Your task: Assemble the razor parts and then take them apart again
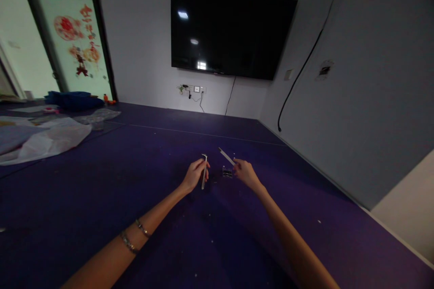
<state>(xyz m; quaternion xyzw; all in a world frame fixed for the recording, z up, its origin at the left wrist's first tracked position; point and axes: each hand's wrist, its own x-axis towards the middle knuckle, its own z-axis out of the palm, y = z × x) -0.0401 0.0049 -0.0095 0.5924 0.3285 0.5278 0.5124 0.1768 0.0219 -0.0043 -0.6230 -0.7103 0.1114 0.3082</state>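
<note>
Near the middle of the purple surface, my left hand (194, 174) is closed around a slim metal tool that looks like bent-tip tweezers (203, 180). Its hooked end points up and away from me. My right hand (246, 173) pinches a narrow pale strip (226, 156) with a yellowish far end, slanting up to the left. Between the hands, closer to the right one, lies a small dark part with light details (227, 173), perhaps a little circuit board. The right fingertips are beside it; whether they touch it I cannot tell.
Small white bits are scattered over the purple surface (162, 216). Crumpled clear plastic (61, 140) and a dark blue cloth bundle (74, 100) lie at the left. A television (230, 31) hangs on the far wall. A black cable (300, 72) dangles along the right wall.
</note>
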